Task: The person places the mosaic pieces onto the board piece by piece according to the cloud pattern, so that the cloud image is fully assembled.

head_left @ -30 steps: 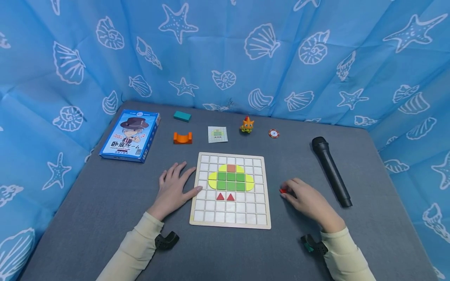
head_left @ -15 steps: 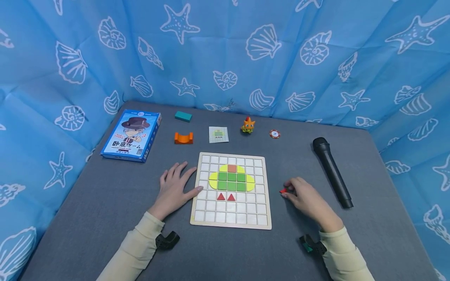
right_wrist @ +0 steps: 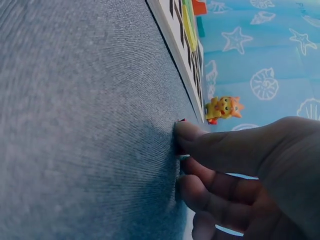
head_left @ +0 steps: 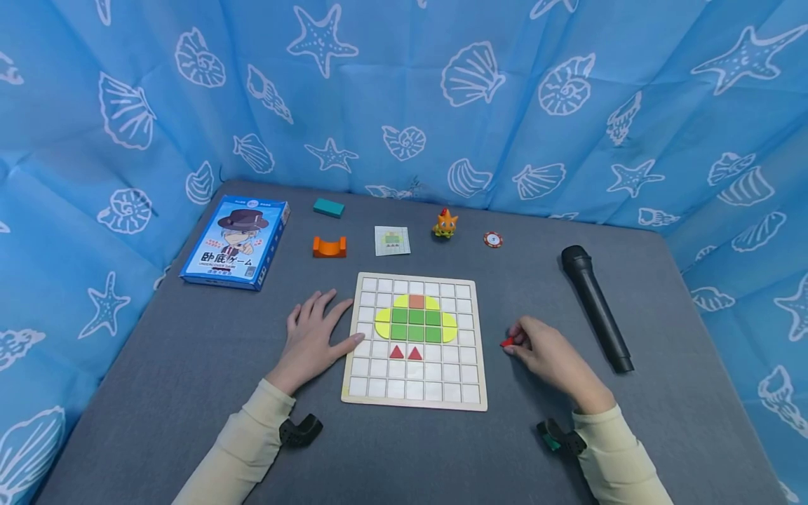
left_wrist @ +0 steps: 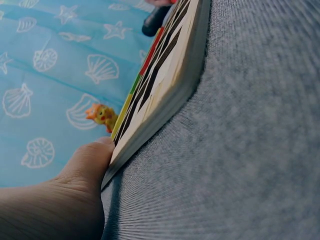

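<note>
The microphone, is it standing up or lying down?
Lying down: the microphone lies flat on the grey table, head toward the curtain, right of the right hand.

The right hand hides most of the small red piece.

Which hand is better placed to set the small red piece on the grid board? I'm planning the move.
The right hand: its fingertips already pinch the red piece beside the grid board. The left hand lies flat against the board's far edge.
</note>
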### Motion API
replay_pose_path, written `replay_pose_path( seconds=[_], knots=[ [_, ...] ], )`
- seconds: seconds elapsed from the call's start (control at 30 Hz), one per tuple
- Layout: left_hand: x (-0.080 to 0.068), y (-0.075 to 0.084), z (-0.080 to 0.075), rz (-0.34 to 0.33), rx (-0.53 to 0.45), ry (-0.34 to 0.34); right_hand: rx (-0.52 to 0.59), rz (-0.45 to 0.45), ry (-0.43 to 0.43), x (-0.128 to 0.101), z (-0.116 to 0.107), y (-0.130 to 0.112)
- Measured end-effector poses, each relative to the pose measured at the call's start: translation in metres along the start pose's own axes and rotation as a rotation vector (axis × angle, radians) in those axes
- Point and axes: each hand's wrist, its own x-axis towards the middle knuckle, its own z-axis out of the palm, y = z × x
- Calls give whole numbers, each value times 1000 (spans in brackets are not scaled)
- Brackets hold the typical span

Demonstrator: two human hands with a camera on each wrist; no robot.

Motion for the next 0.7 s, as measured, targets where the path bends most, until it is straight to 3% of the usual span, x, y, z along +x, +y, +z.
replay_pose_path(
  seconds=[0.33,0.7],
  knots=[
    [1,-1,-1,2,-4,-13,194,-6,-33,-1,3,1],
    [0,-2,0,3,-1,-12,273,-89,-59,6,6,-29]
  ],
)
